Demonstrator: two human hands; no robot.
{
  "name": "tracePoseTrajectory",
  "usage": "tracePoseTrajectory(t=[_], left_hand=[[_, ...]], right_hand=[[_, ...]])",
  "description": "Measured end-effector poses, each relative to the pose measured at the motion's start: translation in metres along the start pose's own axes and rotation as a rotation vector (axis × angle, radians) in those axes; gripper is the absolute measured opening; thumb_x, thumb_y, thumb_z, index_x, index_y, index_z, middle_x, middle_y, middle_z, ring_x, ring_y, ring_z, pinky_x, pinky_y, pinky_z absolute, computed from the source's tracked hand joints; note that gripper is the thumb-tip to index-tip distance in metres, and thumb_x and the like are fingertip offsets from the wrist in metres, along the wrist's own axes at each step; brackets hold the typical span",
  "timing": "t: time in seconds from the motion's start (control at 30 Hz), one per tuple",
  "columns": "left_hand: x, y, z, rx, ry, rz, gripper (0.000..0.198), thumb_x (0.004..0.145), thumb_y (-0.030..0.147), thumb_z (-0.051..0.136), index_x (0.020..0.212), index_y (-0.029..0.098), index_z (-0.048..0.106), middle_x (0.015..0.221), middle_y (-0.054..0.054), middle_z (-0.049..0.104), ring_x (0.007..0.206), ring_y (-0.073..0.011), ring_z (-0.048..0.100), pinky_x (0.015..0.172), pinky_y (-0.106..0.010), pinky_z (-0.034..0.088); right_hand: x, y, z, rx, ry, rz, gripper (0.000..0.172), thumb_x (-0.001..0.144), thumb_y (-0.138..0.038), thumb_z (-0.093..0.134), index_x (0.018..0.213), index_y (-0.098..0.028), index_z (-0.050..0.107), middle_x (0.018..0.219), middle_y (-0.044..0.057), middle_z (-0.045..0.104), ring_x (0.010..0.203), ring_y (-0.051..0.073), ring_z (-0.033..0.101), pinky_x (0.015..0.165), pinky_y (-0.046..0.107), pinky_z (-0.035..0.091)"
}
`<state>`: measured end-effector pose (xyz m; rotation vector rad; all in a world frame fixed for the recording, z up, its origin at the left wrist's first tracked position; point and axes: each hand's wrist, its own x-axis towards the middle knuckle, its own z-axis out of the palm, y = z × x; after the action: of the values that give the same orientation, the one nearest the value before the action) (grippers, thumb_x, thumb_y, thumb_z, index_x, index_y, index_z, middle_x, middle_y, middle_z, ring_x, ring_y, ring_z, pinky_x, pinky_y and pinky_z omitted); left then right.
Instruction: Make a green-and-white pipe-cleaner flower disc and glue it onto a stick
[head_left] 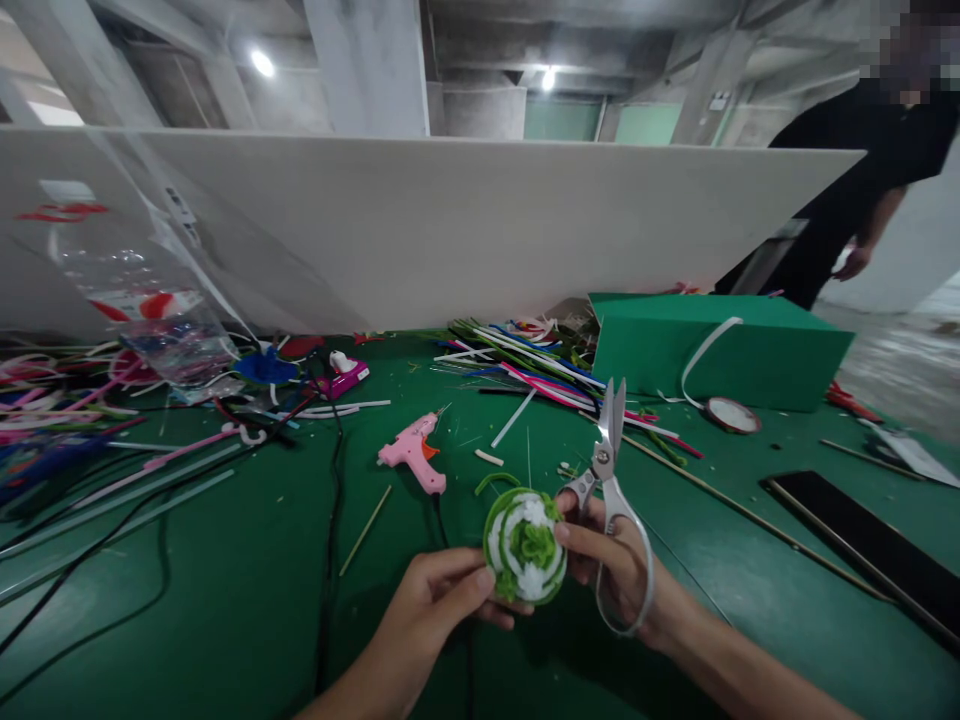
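Between my two hands is a round coil of green and white pipe cleaners [526, 546], with a loose green end curling up at its top left. My left hand [457, 590] pinches its lower left rim between thumb and fingers. On the other side, my right hand [611, 550] grips the right rim with its fingertips. That same hand carries silver scissors [609, 470], with the handle loops around its fingers and the blades pointing up, slightly parted. Just beyond the coil, a pink glue gun [417, 452] lies on the green table [255, 640].
Loose pipe cleaners [517, 360] are heaped at the back. A green box [720, 350] stands back right, near a black phone-like slab [870, 550]. A plastic bottle [142, 290] and cables [330, 560] occupy the left. A person [847, 190] stands behind the white partition [450, 230].
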<state>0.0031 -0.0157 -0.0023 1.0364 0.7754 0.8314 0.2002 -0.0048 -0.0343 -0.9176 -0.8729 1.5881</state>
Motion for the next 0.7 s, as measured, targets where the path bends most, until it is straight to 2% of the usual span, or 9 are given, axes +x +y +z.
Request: tracePoseTrajectory(t=[0.57,0.7], left_hand=[[0.002,-0.005,-0.003,0.068,-0.003,0.032,0.022,0.085,0.024,0.054,0.084,0.012,0.072,0.077,-0.01,0.071,0.075,-0.0223,0.065,0.065,-0.03,0.051],[0.001,-0.01,-0.007,0.027,0.091,0.013,0.024,0.081,0.034,0.058,0.084,0.014,0.071,0.076,-0.007,0.07,0.072,-0.0224,0.064,0.069,-0.033,0.05]], right_hand=[[-0.001,-0.002,0.001,0.038,0.019,0.009,0.025,0.071,-0.024,0.073,0.087,-0.018,0.055,0.068,-0.004,0.049,0.051,0.006,0.044,0.043,0.016,0.035],[-0.001,0.0,0.0,-0.024,0.029,-0.038,0.024,0.072,-0.026,0.071,0.088,-0.019,0.055,0.067,-0.005,0.049,0.049,0.005,0.044,0.042,0.016,0.034]])
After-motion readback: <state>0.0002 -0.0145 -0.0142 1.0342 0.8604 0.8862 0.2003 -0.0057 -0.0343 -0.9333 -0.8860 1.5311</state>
